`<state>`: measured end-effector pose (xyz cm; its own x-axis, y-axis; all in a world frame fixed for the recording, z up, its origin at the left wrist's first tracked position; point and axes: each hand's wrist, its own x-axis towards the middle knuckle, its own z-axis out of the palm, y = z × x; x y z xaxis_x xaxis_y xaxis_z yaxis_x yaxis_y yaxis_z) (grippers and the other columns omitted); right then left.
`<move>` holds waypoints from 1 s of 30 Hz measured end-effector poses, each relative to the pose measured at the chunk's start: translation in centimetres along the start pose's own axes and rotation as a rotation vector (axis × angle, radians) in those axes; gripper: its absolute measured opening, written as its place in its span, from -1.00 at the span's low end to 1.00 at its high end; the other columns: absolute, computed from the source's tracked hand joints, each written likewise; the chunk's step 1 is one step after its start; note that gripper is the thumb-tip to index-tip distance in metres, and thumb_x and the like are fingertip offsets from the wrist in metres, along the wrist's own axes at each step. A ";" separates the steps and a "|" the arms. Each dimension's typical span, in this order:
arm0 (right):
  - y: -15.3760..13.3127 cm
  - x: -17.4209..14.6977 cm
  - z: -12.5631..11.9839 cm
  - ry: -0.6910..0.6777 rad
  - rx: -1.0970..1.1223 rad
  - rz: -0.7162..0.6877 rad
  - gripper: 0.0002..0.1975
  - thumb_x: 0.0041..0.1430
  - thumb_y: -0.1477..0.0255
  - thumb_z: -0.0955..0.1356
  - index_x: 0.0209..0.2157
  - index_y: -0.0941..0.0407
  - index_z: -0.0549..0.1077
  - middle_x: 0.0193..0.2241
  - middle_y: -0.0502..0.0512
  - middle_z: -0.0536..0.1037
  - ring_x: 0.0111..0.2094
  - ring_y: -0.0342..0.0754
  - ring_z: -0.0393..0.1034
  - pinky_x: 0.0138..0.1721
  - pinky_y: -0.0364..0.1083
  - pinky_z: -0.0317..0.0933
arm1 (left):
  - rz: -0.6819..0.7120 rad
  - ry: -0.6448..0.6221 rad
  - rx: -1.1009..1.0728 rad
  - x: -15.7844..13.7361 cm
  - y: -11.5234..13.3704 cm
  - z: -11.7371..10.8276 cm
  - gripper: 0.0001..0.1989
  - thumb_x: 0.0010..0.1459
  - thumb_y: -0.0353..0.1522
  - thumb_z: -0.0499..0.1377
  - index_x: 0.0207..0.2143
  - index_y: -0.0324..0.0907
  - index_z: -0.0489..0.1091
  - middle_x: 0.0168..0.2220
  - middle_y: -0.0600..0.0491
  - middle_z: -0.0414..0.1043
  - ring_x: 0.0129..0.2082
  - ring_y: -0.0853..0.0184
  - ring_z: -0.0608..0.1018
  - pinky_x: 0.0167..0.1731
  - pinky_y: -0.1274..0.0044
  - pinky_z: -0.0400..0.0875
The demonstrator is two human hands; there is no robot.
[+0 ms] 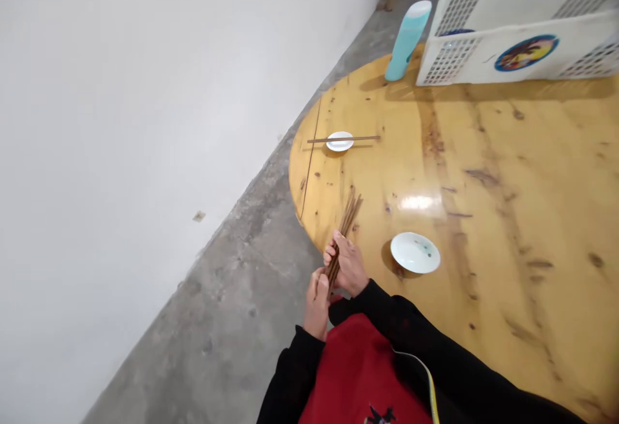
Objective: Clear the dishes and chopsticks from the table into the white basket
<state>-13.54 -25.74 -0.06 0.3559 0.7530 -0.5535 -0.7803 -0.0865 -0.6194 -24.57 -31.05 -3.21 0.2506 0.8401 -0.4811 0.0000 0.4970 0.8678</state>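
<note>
A bundle of brown chopsticks [349, 214] is held in front of my body at the table's rounded edge, its tips pointing away from me. Around the lower end of the bundle my left hand [316, 305] is closed. Higher up, my right hand [349, 263] grips the same chopsticks with its thumb across them. To the right of my hands a white bowl [414, 252] with a small green pattern rests on the table. Farther off, a pair of chopsticks [362, 138] lies across a small white bowl [340, 145].
The wooden table [483, 218] has a rounded left end. At its back stand a light-blue bottle [407, 40] and a white plastic basket [469, 60] with a round picture. A white wall [145, 121] and grey concrete floor [232, 308] lie to the left.
</note>
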 end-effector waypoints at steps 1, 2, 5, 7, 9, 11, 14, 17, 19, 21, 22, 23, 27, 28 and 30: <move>-0.3 0.7 1.0 0.017 0.021 -0.032 -0.47 -0.07 -0.01 0.52 -0.55 0.07 0.25 -0.71 -0.17 0.22 -0.73 -0.27 0.12 -0.74 -0.25 0.04 | -0.113 0.012 -0.178 1.3 0.6 -0.3 -0.43 0.27 0.07 0.03 0.02 -0.20 0.40 -0.02 -0.16 0.50 -0.06 0.17 0.57 -0.09 0.35 0.50; -0.7 1.4 1.9 0.031 0.038 -0.072 -0.47 -0.06 0.01 0.52 -0.56 0.08 0.24 -0.72 -0.17 0.21 -0.74 -0.29 0.08 -0.75 -0.26 0.01 | -0.202 0.038 -0.323 2.7 1.4 -0.5 -0.41 0.27 0.09 0.01 -0.05 -0.22 0.44 -0.05 -0.17 0.52 -0.10 0.19 0.59 -0.11 0.38 0.51; -1.7 2.9 4.3 0.043 0.060 -0.190 -0.48 -0.03 0.07 0.53 -0.59 0.07 0.21 -0.74 -0.18 0.17 -0.76 -0.31 -0.01 -0.77 -0.26 -0.05 | -0.309 0.071 -0.534 6.3 4.1 -0.7 -0.41 0.28 0.08 -0.01 -0.22 -0.25 0.51 -0.09 -0.21 0.55 -0.15 0.22 0.62 -0.12 0.45 0.51; -2.0 3.5 5.5 0.052 0.047 -0.240 -0.48 -0.02 0.10 0.53 -0.61 0.07 0.19 -0.75 -0.17 0.15 -0.76 -0.31 -0.04 -0.78 -0.25 -0.08 | -0.313 0.035 -0.563 8.2 6.0 -0.4 -0.40 0.29 0.08 -0.03 -0.21 -0.24 0.53 -0.09 -0.20 0.56 -0.14 0.23 0.63 -0.13 0.48 0.52; -2.3 3.8 6.3 0.070 0.035 -0.263 -0.47 -0.02 0.11 0.53 -0.62 0.07 0.18 -0.76 -0.17 0.13 -0.76 -0.31 -0.06 -0.78 -0.24 -0.09 | -0.326 -0.017 -0.568 9.6 7.5 0.1 -0.39 0.29 0.08 -0.06 -0.17 -0.22 0.53 -0.07 -0.18 0.56 -0.11 0.22 0.63 -0.11 0.47 0.52; -2.6 4.2 6.8 0.086 0.039 -0.284 -0.48 -0.01 0.10 0.53 -0.62 0.06 0.20 -0.76 -0.18 0.11 -0.76 -0.30 -0.07 -0.79 -0.23 -0.11 | -0.348 -0.076 -0.555 10.8 8.4 0.8 -0.38 0.28 0.08 -0.06 -0.15 -0.22 0.52 -0.06 -0.17 0.56 -0.08 0.21 0.62 -0.09 0.44 0.52; -3.9 5.0 7.0 0.134 0.092 -0.338 -0.47 -0.04 0.10 0.55 -0.61 0.06 0.20 -0.75 -0.18 0.12 -0.75 -0.30 -0.04 -0.78 -0.23 -0.10 | -0.386 -0.196 -0.459 12.8 9.2 1.8 -0.36 0.24 0.12 -0.03 -0.15 -0.23 0.51 -0.10 -0.17 0.56 -0.11 0.17 0.62 -0.11 0.41 0.53; -5.6 6.2 6.6 0.238 0.176 -0.370 -0.45 -0.06 0.09 0.56 -0.59 0.07 0.17 -0.73 -0.18 0.13 -0.74 -0.30 0.00 -0.75 -0.24 -0.05 | -0.318 -0.373 -0.207 16.3 10.6 2.8 -0.32 0.28 0.12 -0.11 -0.17 -0.27 0.49 -0.17 -0.19 0.56 -0.13 0.16 0.61 -0.10 0.38 0.50; -6.4 6.8 6.1 0.328 0.224 -0.389 -0.45 -0.04 0.07 0.55 -0.57 0.07 0.17 -0.72 -0.20 0.12 -0.73 -0.31 -0.03 -0.76 -0.25 -0.07 | -0.107 -0.465 0.123 20.1 12.5 3.5 -0.42 0.34 0.01 -0.12 -0.17 -0.26 0.48 -0.14 -0.16 0.55 -0.08 0.18 0.58 -0.03 0.37 0.45; -6.7 7.3 5.7 0.428 0.251 -0.421 -0.45 -0.03 0.07 0.54 -0.56 0.07 0.17 -0.70 -0.21 0.11 -0.73 -0.32 -0.06 -0.77 -0.26 -0.10 | 0.212 -0.479 0.569 25.0 15.2 4.1 -0.68 0.34 -0.20 0.01 -0.12 -0.19 0.47 -0.05 -0.10 0.53 0.00 0.21 0.53 0.08 0.37 0.39; -6.6 7.5 5.7 0.471 0.256 -0.433 -0.45 -0.03 0.06 0.54 -0.56 0.07 0.17 -0.70 -0.21 0.11 -0.73 -0.32 -0.07 -0.77 -0.26 -0.10 | 0.348 -0.451 0.775 27.6 16.7 4.5 -0.73 0.31 -0.28 0.04 -0.07 -0.17 0.45 0.00 -0.10 0.50 0.04 0.20 0.50 0.11 0.35 0.36; -6.5 7.7 5.8 0.507 0.257 -0.437 -0.45 -0.03 0.06 0.54 -0.55 0.07 0.18 -0.69 -0.21 0.11 -0.73 -0.32 -0.07 -0.77 -0.26 -0.10 | 0.470 -0.417 0.949 30.3 18.2 4.8 -0.72 0.30 -0.35 0.04 0.00 -0.19 0.42 0.05 -0.12 0.47 0.09 0.19 0.47 0.16 0.34 0.32; -5.0 8.9 7.0 0.620 0.289 -0.407 -0.45 -0.04 0.04 0.54 -0.54 0.08 0.21 -0.69 -0.21 0.12 -0.72 -0.34 -0.05 -0.76 -0.28 -0.07 | 0.814 -0.333 1.441 39.8 22.3 6.4 -0.60 0.31 -0.40 0.04 0.18 -0.27 0.28 0.22 -0.22 0.31 0.23 0.07 0.32 0.21 0.28 0.21; -4.6 9.3 7.4 0.643 0.307 -0.402 -0.45 -0.06 0.04 0.55 -0.53 0.09 0.22 -0.69 -0.21 0.13 -0.72 -0.34 -0.04 -0.76 -0.29 -0.06 | 0.852 -0.343 1.523 41.6 22.8 6.9 -0.59 0.33 -0.38 0.04 0.19 -0.29 0.26 0.23 -0.25 0.29 0.24 0.04 0.31 0.20 0.27 0.21; -4.0 10.1 8.0 0.685 0.349 -0.397 -0.45 -0.10 0.07 0.58 -0.54 0.09 0.23 -0.69 -0.21 0.14 -0.72 -0.35 -0.03 -0.76 -0.30 -0.05 | 0.900 -0.400 1.645 44.4 23.1 7.8 -0.60 0.34 -0.34 0.04 0.17 -0.33 0.25 0.19 -0.30 0.30 0.22 0.00 0.31 0.16 0.27 0.21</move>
<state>-10.98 -12.53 1.27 0.7795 0.1167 -0.6154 -0.6060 0.3891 -0.6938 -5.91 16.06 -3.53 0.8742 0.4835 -0.0442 0.4836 -0.8591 0.1673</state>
